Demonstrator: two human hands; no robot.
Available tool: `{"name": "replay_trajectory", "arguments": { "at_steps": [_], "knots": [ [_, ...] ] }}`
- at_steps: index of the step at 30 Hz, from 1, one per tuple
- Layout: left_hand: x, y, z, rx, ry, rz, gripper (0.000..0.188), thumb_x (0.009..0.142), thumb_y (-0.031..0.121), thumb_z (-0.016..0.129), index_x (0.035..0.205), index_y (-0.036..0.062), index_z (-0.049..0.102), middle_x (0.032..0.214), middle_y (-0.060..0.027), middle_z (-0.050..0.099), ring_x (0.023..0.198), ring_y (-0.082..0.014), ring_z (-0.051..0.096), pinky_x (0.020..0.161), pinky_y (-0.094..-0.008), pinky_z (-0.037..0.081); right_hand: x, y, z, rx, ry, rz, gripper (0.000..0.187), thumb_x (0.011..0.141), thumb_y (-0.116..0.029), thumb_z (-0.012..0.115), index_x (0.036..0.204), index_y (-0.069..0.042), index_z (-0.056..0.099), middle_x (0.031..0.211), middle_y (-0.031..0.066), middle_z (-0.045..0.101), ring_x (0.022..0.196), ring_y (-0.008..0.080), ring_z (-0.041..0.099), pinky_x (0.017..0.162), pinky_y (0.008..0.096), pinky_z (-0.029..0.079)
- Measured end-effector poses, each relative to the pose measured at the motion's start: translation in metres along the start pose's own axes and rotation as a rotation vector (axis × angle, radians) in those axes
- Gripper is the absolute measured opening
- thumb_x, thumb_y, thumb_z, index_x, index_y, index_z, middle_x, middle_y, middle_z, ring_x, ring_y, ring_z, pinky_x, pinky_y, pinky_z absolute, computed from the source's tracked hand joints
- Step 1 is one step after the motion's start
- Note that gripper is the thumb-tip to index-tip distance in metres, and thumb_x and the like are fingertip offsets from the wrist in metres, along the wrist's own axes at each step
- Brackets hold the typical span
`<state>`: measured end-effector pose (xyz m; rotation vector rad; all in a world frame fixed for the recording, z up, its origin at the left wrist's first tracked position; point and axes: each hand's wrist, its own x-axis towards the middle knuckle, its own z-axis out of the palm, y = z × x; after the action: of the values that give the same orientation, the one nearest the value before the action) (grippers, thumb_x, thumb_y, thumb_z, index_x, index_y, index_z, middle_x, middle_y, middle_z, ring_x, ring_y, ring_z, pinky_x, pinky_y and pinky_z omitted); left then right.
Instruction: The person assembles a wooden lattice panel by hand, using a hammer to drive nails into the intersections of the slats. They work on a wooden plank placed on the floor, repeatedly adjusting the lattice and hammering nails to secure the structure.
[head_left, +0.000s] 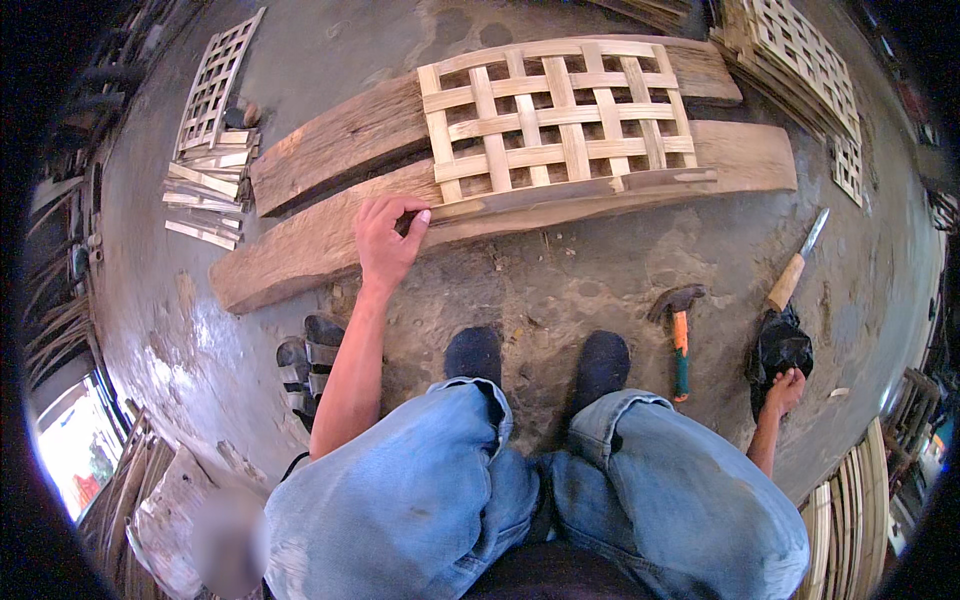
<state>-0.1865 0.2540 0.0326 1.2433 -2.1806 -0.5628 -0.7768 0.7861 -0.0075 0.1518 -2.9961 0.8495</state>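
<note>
A woven lattice panel of pale flat strips (563, 110) lies across two thick wooden beams. Along its near edge runs a darker strip (580, 192). At that strip's left end, my left hand (386, 243) rests over the nearer beam (300, 262), fingers curled in and thumb bent; whatever they may hold is hidden. Off to the right, my right hand (783, 391) pinches the lower edge of a crumpled black plastic bag (782, 345) on the floor. A wooden-handled knife (800, 262) lies just beyond the bag, its handle end against it.
A claw hammer (680, 345) with an orange and green handle lies right of my feet. Sandals (310, 360) sit beside my left forearm. Lattice panels are stacked at far right (800, 50); another panel (218, 80) lies far left near loose strips (208, 195). The farther beam (340, 150) extends leftward.
</note>
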Motion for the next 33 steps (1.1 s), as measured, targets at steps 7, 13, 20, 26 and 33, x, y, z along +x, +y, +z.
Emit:
{"name": "replay_trajectory", "arguments": {
  "at_steps": [7,13,20,26,33],
  "knots": [
    [-0.012,0.031,-0.002,-0.175,0.227,0.001,0.01,0.082,0.008,0.074,0.092,0.0078,0.072,0.096,-0.0083,0.07,0.093,-0.0267,0.064,0.085,-0.038,0.05,-0.059,-0.167,-0.065,0.266,-0.101,-0.182,0.02,0.098,-0.012,0.061,0.116,-0.003,0.06,0.099,0.0076,0.066,0.08,0.0153,0.065,0.067,0.03,0.055],
    [-0.026,0.148,0.016,-0.929,-0.229,-0.018,0.017,0.084,0.009,0.074,0.1,0.003,0.069,0.104,-0.0106,0.065,0.095,-0.0217,0.063,0.088,-0.0349,0.05,-0.204,-0.399,-0.045,0.157,-0.97,-0.902,0.016,0.082,-0.001,0.073,0.096,-0.003,0.064,0.087,0.0095,0.064,0.079,0.0197,0.065,0.074,0.0315,0.053],
    [-0.031,0.15,0.026,-1.372,-0.154,-0.39,0.022,0.09,0.012,0.073,0.108,0.0008,0.068,0.106,-0.0093,0.063,0.097,-0.0167,0.063,0.086,-0.0313,0.053,-0.33,-0.444,0.058,0.844,-1.144,-0.209,0.013,0.098,-0.008,0.062,0.108,-0.001,0.057,0.092,0.0027,0.063,0.081,0.0092,0.06,0.072,0.0256,0.052],
    [-0.045,0.122,0.012,-1.241,-0.119,-0.3,0.014,0.094,0.01,0.067,0.104,0.0002,0.068,0.106,-0.0095,0.062,0.095,-0.016,0.062,0.083,-0.0293,0.053,-0.372,-0.442,0.081,0.892,-0.987,0.027,0.012,0.098,-0.007,0.062,0.107,-0.002,0.057,0.092,0.003,0.062,0.08,0.0096,0.06,0.071,0.0265,0.052],
    [-0.043,0.108,0.01,-1.085,-0.182,-0.3,0.012,0.093,0.008,0.067,0.102,-0.0001,0.068,0.101,-0.0084,0.063,0.09,-0.0142,0.063,0.079,-0.028,0.053,-0.342,-0.43,0.09,0.604,-1.184,-0.444,0.02,0.091,-0.007,0.069,0.108,-0.002,0.058,0.09,0.0059,0.066,0.081,0.0127,0.064,0.073,0.0305,0.053]
  ]
}}
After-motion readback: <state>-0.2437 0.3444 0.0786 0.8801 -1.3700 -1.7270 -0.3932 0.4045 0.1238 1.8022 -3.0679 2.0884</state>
